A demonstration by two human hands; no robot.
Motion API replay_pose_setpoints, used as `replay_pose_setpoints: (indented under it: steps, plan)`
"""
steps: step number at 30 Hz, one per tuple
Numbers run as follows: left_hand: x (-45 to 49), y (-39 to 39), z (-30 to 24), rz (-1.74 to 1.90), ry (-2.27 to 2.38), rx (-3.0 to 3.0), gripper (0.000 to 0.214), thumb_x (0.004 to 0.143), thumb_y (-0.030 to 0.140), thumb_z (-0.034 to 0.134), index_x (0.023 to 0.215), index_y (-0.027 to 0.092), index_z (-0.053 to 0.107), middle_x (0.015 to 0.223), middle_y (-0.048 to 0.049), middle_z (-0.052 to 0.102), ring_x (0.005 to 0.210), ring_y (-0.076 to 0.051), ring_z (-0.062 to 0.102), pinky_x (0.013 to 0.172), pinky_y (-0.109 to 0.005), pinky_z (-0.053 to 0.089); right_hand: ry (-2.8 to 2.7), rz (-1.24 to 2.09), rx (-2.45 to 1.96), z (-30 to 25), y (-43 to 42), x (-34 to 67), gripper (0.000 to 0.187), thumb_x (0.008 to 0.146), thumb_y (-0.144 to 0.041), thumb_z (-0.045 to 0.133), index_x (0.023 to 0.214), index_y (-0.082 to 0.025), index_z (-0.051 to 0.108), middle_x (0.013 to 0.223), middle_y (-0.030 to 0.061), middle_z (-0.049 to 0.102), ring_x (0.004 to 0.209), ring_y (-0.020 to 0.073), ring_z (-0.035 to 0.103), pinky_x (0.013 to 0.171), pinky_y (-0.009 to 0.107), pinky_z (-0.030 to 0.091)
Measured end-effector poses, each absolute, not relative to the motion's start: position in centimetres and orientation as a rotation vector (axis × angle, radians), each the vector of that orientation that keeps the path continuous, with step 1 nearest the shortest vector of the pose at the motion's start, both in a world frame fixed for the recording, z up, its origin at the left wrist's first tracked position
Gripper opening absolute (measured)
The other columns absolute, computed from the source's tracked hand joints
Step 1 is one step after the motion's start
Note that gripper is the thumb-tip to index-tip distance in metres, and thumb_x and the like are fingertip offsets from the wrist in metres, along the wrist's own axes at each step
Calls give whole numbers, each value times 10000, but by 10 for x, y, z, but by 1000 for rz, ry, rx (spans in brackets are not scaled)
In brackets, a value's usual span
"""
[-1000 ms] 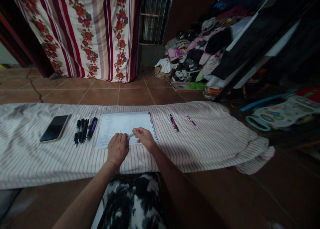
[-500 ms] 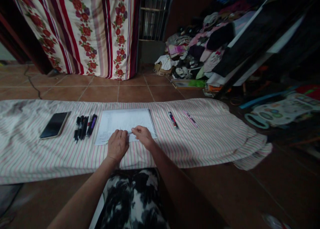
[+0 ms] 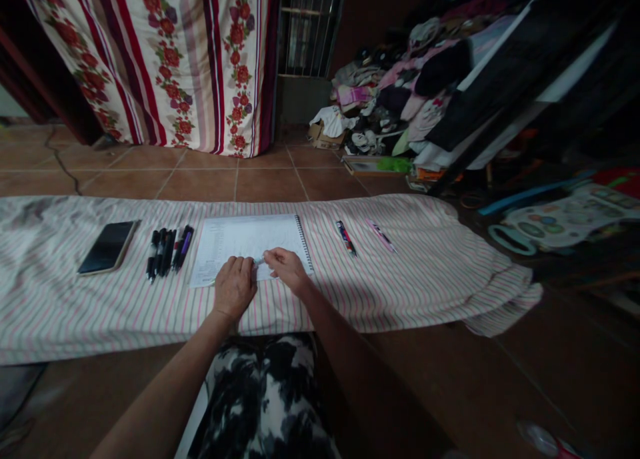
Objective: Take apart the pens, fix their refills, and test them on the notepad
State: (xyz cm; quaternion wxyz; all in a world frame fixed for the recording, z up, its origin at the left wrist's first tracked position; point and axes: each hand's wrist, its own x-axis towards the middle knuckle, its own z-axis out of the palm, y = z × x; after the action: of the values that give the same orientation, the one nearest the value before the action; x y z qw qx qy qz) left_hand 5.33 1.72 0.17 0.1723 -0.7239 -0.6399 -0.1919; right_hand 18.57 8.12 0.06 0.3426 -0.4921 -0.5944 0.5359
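A spiral notebook (image 3: 260, 229) lies on the striped cloth in front of me, its coil along the right side and faint print or writing on the white page. Over its lower edge rests my left hand (image 3: 235, 287), fingers curled down and pressed together. My right hand (image 3: 287, 269) is beside it in a pinch at the page's lower middle. Between the fingertips of both hands shows a small pale, slim thing (image 3: 259, 261), too small to name. A dark patterned pen (image 3: 346, 239) and a pink pen (image 3: 383, 237) lie right of the notebook.
Left of the notebook lie several dark pens (image 3: 167, 252) and a phone (image 3: 109, 247). The striped cloth (image 3: 400, 292) covers the low table. Beyond it are a tiled floor (image 3: 200, 172), a floral curtain (image 3: 170, 65) and a heap of clothes (image 3: 395, 99).
My hands stay together over the notebook; the right fingers shift only slightly. The whole view has tilted a little.
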Motion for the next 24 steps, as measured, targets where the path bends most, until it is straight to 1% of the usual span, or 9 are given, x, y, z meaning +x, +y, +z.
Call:
replay_pose_setpoints:
  steps: [2, 4, 11, 21, 24]
  plan:
    - [53, 17, 2, -545, -1803, -2063, 118, 854, 186, 442, 860, 164, 558, 727, -67, 569, 761, -239, 482, 699, -349, 363, -1590, 1337, -1314, 0, 81, 184, 258, 786, -419, 548, 723, -178, 615, 624, -21, 563, 563, 89, 548, 496, 191, 493]
    - [52, 16, 2, -535, -1795, -2066, 120, 856, 192, 443, 863, 163, 559, 727, -66, 569, 758, -239, 482, 696, -350, 364, -1614, 1305, -1321, -3, 82, 183, 268, 780, -431, 559, 709, -178, 612, 609, -23, 560, 551, 87, 548, 492, 187, 491]
    - [53, 16, 3, -510, -1785, -2078, 95, 834, 187, 464, 834, 171, 558, 726, -66, 572, 761, -244, 484, 697, -355, 371, -1597, 1333, -1290, -13, 88, 184, 211, 763, -386, 587, 710, -185, 626, 619, -25, 585, 578, 87, 568, 534, 182, 475]
    - [53, 17, 3, -510, -1789, -2086, 75, 783, 137, 481, 794, 181, 541, 703, -67, 562, 750, -245, 483, 692, -355, 375, -1576, 1377, -1235, -15, 89, 185, 145, 747, -311, 589, 780, -190, 661, 685, -21, 628, 637, 95, 576, 607, 201, 477]
    - [53, 17, 3, -510, -1796, -2080, 96, 801, 139, 455, 795, 184, 539, 700, -67, 564, 744, -246, 484, 690, -358, 373, -1570, 1391, -1221, -14, 88, 185, 150, 744, -305, 589, 802, -187, 661, 697, -19, 625, 644, 91, 569, 607, 197, 478]
